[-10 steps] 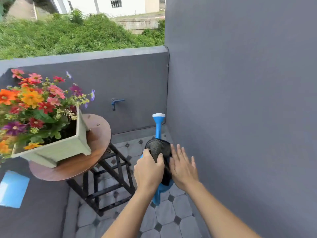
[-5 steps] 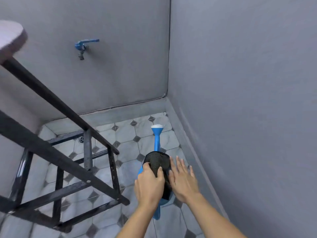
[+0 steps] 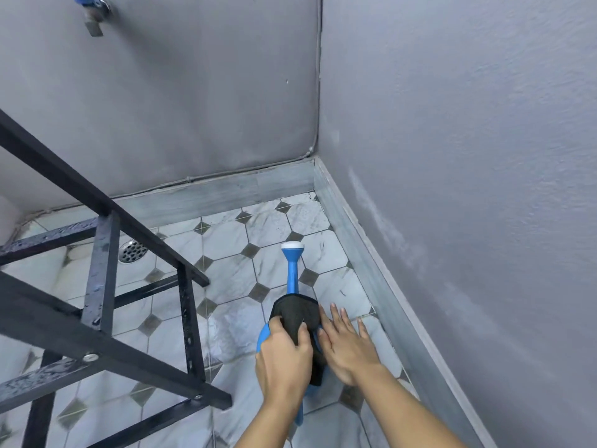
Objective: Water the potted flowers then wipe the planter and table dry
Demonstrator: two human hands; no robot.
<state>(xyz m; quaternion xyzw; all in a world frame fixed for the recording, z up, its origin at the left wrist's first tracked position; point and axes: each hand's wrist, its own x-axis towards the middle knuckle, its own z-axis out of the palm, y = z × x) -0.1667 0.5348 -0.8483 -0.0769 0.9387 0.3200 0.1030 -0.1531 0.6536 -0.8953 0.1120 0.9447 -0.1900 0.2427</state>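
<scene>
A blue watering can (image 3: 293,273) with a white rose head sits low over the tiled floor, its spout pointing away from me. A dark cloth (image 3: 298,315) is draped over its body. My left hand (image 3: 284,360) is closed around the cloth and the can's top. My right hand (image 3: 347,345) lies flat, fingers spread, against the right side of the cloth and can. The planter, flowers and tabletop are out of view.
The black metal frame of the table (image 3: 103,263) fills the left side, wet with droplets. A floor drain (image 3: 132,250) lies behind it. A blue tap (image 3: 92,8) sticks out of the grey back wall. A grey side wall (image 3: 468,189) stands close on the right.
My view has dropped from the flowers and tabletop down to the floor corner. Both hands and the watering can with the cloth have gone lower toward the tiles.
</scene>
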